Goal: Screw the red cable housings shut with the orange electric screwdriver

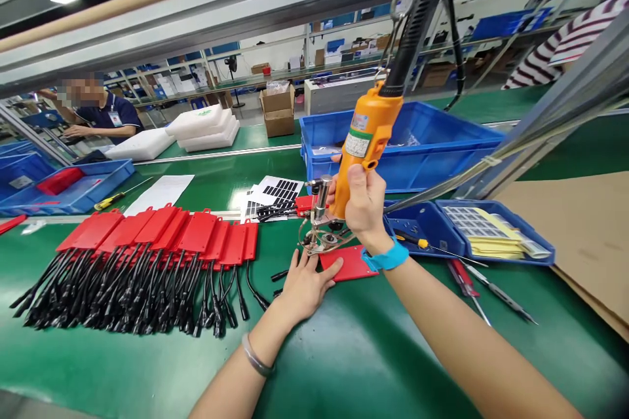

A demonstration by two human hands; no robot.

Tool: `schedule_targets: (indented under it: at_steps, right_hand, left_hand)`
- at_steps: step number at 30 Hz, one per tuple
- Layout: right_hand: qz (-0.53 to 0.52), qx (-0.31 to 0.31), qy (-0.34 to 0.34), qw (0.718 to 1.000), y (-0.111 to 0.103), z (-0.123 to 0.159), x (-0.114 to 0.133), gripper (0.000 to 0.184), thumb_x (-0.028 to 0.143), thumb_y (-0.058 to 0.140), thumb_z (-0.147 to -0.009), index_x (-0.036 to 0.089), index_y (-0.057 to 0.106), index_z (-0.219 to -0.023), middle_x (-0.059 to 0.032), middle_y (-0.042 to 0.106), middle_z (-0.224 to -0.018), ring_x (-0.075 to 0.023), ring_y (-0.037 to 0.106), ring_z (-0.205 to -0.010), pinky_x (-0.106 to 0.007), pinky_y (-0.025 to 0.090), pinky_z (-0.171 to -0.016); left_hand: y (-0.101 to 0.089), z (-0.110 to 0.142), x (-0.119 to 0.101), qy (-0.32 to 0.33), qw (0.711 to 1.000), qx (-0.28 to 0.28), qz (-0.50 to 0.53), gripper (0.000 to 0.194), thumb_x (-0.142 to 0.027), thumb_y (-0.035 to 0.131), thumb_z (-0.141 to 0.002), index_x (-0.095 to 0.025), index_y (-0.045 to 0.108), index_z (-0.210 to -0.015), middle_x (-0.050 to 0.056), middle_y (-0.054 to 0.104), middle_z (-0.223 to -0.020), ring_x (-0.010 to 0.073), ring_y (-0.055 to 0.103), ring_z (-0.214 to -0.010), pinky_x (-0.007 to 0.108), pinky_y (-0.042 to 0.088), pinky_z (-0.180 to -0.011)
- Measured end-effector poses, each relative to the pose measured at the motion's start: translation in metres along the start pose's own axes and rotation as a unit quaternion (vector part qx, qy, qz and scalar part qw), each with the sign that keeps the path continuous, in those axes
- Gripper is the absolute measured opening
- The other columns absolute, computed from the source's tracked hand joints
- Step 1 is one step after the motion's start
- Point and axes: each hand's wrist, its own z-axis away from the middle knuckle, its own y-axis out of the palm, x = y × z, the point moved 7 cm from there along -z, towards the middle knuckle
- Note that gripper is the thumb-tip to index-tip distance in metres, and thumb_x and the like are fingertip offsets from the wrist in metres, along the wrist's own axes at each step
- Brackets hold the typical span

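Observation:
In the middle of the head view, my right hand (366, 203) is wrapped around an orange electric screwdriver (362, 134) that hangs from above on a black cable. Its metal nose with thin tubing points down close to the fingertips of my left hand (307, 285). That hand lies palm down on the bench, fingers stretched out, the thumb on the edge of a flat red case (350, 263). The screwdriver and fingers partly hide the case, and whether the bit touches it I cannot tell. Another red case (304, 204) with black cables lies just behind the tool.
Several red cases (196, 232) with black cables lie in a row on the left. A blue bin (442, 160) stands behind the screwdriver, and blue trays (432, 222) sit to its right. Loose hand tools (501, 291) lie at right. A person (105, 111) sits far left.

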Motion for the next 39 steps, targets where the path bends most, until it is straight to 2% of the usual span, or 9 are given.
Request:
schedule_targets:
  at_steps: [12, 15, 18, 21, 24, 26, 29, 34, 39]
  right_hand:
    - [0.026, 0.028, 0.009, 0.999, 0.013, 0.011, -0.021, 0.044, 0.062, 0.056, -0.084, 0.019, 0.058, -0.091, 0.0043, 0.054, -0.055, -0.0103, 0.051, -0.044, -0.023, 0.044, -0.042]
    - [0.022, 0.027, 0.002, 0.999, 0.013, 0.014, -0.018, 0.046, 0.064, 0.057, -0.082, 0.019, 0.059, -0.091, 0.0041, 0.054, -0.055, -0.0107, 0.051, -0.042, -0.024, 0.044, -0.04]
    - [0.015, 0.012, -0.008, 1.0, 0.004, 0.011, 0.004, 0.048, 0.066, 0.056, -0.081, 0.02, 0.06, -0.094, 0.0036, 0.055, -0.054, -0.0119, 0.051, -0.04, -0.024, 0.041, -0.035]
    - [0.016, -0.028, -0.045, 0.998, -0.011, 0.002, 0.046, 0.049, 0.066, 0.056, -0.082, 0.022, 0.063, -0.1, 0.0017, 0.056, -0.056, -0.0124, 0.051, -0.04, -0.025, 0.041, -0.033]
    - [0.039, -0.062, -0.089, 0.993, -0.023, -0.005, 0.085, 0.047, 0.065, 0.055, -0.084, 0.023, 0.068, -0.101, -0.0001, 0.055, -0.06, -0.0118, 0.048, -0.041, -0.027, 0.044, -0.035]
    - [0.052, -0.068, -0.095, 0.992, -0.027, -0.004, 0.094, 0.047, 0.066, 0.054, -0.084, 0.024, 0.069, -0.1, -0.0002, 0.052, -0.059, -0.0127, 0.048, -0.04, -0.029, 0.044, -0.035]
    - [0.047, -0.062, -0.073, 0.994, -0.03, 0.004, 0.082, 0.047, 0.066, 0.053, -0.084, 0.024, 0.068, -0.101, 0.0004, 0.052, -0.057, -0.0151, 0.052, -0.042, -0.03, 0.046, -0.035]
    - [0.024, -0.053, -0.027, 0.998, -0.032, 0.026, 0.043, 0.045, 0.063, 0.056, -0.085, 0.023, 0.067, -0.101, 0.0013, 0.057, -0.058, -0.0134, 0.054, -0.043, -0.026, 0.044, -0.036]
    - [0.013, -0.038, -0.018, 0.999, -0.031, 0.037, 0.029, 0.04, 0.06, 0.055, -0.087, 0.023, 0.067, -0.097, 0.0015, 0.057, -0.057, -0.0123, 0.052, -0.043, -0.025, 0.045, -0.038]
  left_hand:
    - [-0.001, -0.003, 0.001, -0.009, 1.0, 0.002, 0.015, 0.044, -0.039, 0.042, -0.099, -0.04, 0.041, -0.143, 0.011, 0.043, -0.145, 0.0327, 0.037, -0.135, 0.059, 0.032, -0.107]
    - [-0.003, -0.001, 0.0, -0.006, 1.0, -0.006, 0.011, 0.045, -0.039, 0.041, -0.099, -0.039, 0.039, -0.144, 0.012, 0.046, -0.142, 0.0323, 0.04, -0.132, 0.058, 0.033, -0.106]
    - [-0.007, 0.002, -0.003, 0.007, 1.0, -0.022, -0.003, 0.048, -0.035, 0.046, -0.098, -0.035, 0.037, -0.145, 0.014, 0.045, -0.14, 0.0332, 0.041, -0.13, 0.058, 0.035, -0.105]
    - [-0.011, 0.002, -0.006, 0.014, 0.999, -0.035, -0.003, 0.048, -0.03, 0.053, -0.095, -0.031, 0.043, -0.142, 0.014, 0.045, -0.137, 0.0312, 0.047, -0.123, 0.05, 0.044, -0.098]
    - [-0.011, -0.001, -0.001, -0.016, 0.998, -0.041, 0.043, 0.044, -0.036, 0.062, -0.09, -0.03, 0.054, -0.133, 0.01, 0.051, -0.124, 0.0248, 0.055, -0.106, 0.04, 0.052, -0.088]
    - [-0.009, -0.004, 0.005, -0.054, 0.994, -0.046, 0.083, 0.048, -0.043, 0.069, -0.084, -0.029, 0.057, -0.128, 0.007, 0.053, -0.113, 0.0222, 0.057, -0.098, 0.036, 0.054, -0.084]
    - [-0.003, -0.006, 0.012, -0.092, 0.987, -0.057, 0.119, 0.056, -0.047, 0.074, -0.077, -0.027, 0.059, -0.127, 0.005, 0.051, -0.105, 0.0217, 0.059, -0.095, 0.035, 0.056, -0.082]
    - [0.0, -0.007, 0.013, -0.093, 0.981, -0.066, 0.157, 0.052, -0.046, 0.078, -0.073, -0.023, 0.065, -0.117, 0.006, 0.052, -0.107, 0.0231, 0.061, -0.098, 0.035, 0.056, -0.086]
    - [-0.001, -0.007, 0.014, -0.101, 0.974, -0.079, 0.189, 0.056, -0.04, 0.082, -0.07, -0.023, 0.062, -0.119, 0.007, 0.053, -0.111, 0.0241, 0.062, -0.1, 0.037, 0.056, -0.086]
